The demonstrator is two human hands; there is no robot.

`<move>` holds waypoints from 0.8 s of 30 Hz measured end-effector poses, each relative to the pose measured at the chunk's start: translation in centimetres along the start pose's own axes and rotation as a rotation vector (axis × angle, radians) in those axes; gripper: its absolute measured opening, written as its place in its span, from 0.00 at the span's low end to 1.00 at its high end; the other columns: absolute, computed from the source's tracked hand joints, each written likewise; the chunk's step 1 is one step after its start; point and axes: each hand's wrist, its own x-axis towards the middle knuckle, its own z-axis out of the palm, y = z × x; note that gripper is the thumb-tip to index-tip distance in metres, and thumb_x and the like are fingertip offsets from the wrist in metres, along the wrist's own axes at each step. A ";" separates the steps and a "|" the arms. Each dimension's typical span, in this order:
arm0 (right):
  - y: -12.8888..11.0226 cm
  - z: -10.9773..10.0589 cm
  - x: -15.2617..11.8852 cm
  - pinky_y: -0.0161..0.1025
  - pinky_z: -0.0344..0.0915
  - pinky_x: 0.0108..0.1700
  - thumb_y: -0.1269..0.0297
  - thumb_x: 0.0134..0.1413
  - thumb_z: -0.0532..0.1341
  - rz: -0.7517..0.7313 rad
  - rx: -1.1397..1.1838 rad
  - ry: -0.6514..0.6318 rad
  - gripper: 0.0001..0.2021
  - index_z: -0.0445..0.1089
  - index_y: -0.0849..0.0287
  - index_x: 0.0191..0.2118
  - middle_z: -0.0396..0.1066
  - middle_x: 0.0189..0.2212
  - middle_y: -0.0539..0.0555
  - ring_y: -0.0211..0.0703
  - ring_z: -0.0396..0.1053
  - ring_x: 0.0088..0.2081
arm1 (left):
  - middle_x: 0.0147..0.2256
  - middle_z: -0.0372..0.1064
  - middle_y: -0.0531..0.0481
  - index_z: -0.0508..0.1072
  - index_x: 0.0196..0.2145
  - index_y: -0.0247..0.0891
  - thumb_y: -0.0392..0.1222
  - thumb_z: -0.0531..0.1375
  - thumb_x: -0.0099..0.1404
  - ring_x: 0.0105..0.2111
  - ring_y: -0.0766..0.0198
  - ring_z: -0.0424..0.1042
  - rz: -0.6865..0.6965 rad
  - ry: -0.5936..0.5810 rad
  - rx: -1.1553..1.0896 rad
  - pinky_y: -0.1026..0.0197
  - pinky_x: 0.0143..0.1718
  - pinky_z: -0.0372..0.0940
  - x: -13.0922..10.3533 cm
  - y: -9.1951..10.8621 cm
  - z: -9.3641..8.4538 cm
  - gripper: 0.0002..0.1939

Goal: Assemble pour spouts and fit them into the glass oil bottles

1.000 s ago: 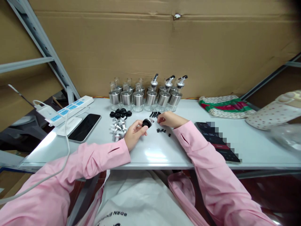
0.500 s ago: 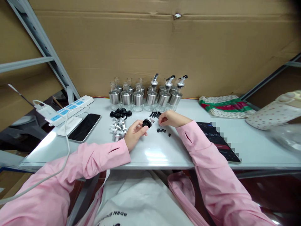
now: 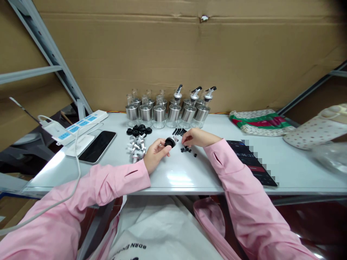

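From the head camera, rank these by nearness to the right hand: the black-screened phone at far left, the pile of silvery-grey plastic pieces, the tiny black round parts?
From the right hand:
1. Tiny black round parts, just below its fingers.
2. Silvery-grey plastic pieces, further left.
3. Black-screened phone, farthest left.

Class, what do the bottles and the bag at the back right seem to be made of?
Bottles: clear glass, probably, see-through at neck and base; shiny metal sleeves with bright streaks.
Bag: perhaps patterned cloth, matt and limp.

The left hand (image 3: 156,154) grips a black-and-silver stopper (image 3: 170,142) in its fingers (image 3: 167,148).
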 end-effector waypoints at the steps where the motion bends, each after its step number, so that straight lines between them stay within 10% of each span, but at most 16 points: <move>1: -0.1 0.0 0.0 0.34 0.64 0.32 0.71 0.44 0.60 -0.029 -0.026 0.022 0.06 0.75 0.62 0.29 0.74 0.23 0.52 0.38 0.69 0.25 | 0.24 0.63 0.56 0.62 0.27 0.36 0.52 0.60 0.53 0.22 0.73 0.63 0.001 -0.002 -0.002 0.66 0.29 0.60 0.0 0.0 0.0 0.16; 24: -0.4 0.6 0.7 0.35 0.61 0.35 0.70 0.47 0.58 -0.127 -0.124 0.121 0.08 0.75 0.63 0.31 0.74 0.29 0.56 0.40 0.67 0.29 | 0.27 0.63 0.55 0.62 0.27 0.36 0.51 0.60 0.54 0.23 0.73 0.64 -0.001 -0.007 -0.003 0.66 0.30 0.60 -0.1 -0.2 0.0 0.15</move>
